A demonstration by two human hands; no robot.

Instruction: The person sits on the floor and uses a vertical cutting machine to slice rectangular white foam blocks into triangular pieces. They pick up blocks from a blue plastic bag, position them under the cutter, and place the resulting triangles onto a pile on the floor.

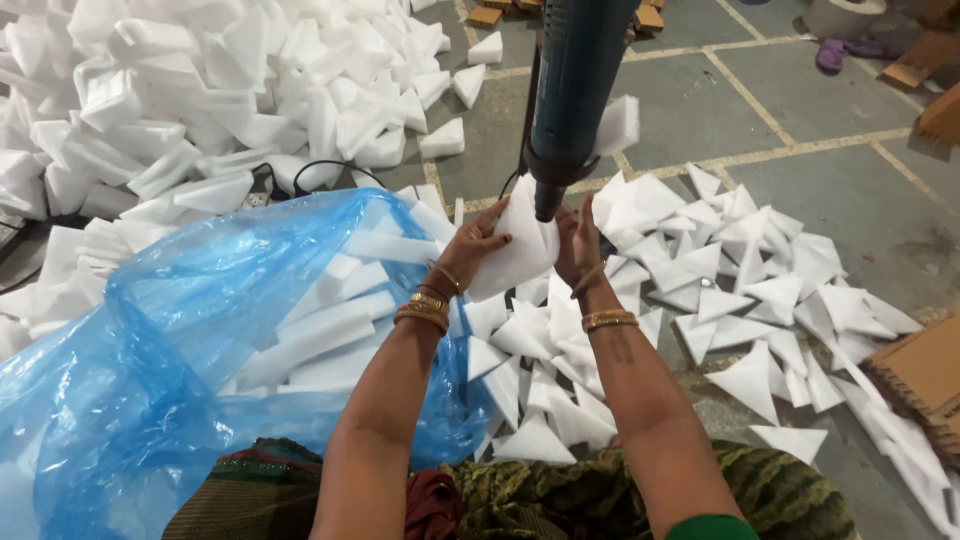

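Foam sheet: you are holding a white foam piece (515,250) up under the nozzle of the blue tool (572,95), which is hanging down from above; the piece is meeting the tip.
Step in hand: you are pressing the foam to the nozzle, as it looks. Judging from this, you are doing well to be keeping the piece flat and steady and your fingertips at its edges, clear of the tip.
Left hand: your left hand (470,250) is gripping the piece's left edge, fingers curled over the front.
Right hand: your right hand (578,245) is grasping the right edge, partly hidden behind the tool.
Position: the piece is sitting between both hands, raised above the floor, just below the tool body.
Triangles: a heap of white foam triangles (740,280) is lying on the floor to your right and below your wrists.
Bag: a blue plastic bag (150,340) holding long foam strips is lying open to your left, touching your left forearm.
Far pile: a big pile of foam offcuts (200,90) is lying beyond the bag.
Cardboard: a brown cardboard piece (925,370) is lying at the right edge.
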